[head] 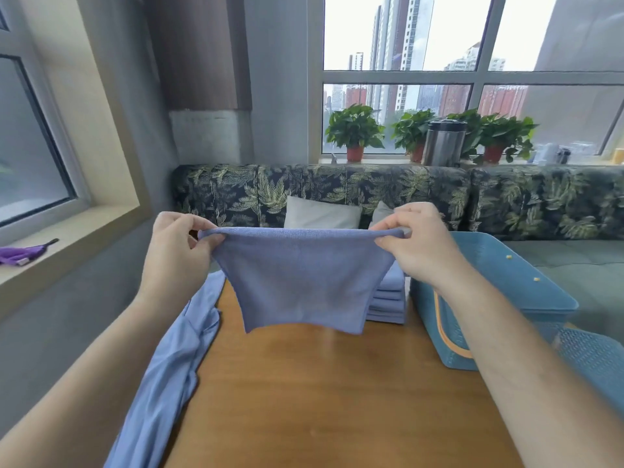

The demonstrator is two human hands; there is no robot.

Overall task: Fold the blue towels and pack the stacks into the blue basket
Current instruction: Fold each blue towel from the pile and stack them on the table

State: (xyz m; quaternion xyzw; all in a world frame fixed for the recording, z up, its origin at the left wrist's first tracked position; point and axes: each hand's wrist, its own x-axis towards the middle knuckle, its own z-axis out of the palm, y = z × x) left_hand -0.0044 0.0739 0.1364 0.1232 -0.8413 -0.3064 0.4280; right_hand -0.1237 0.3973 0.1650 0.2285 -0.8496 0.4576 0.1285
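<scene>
The left hand (179, 244) and right hand (418, 246) each held a narrow pinching grip on a top corner of the soft blue cloth towel (304, 278). It hung taut above the brown wooden desk (320, 400), likely to square it for folding. The stack of folded blue towels (388, 300) waited beside the blue perforated plastic basket (506, 282).

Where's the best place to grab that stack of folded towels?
Likely the bottom layer of the stack, a hand slid under from its near side, the other flat on top: it is loose layers, and the blue basket stands close on its right.
</scene>
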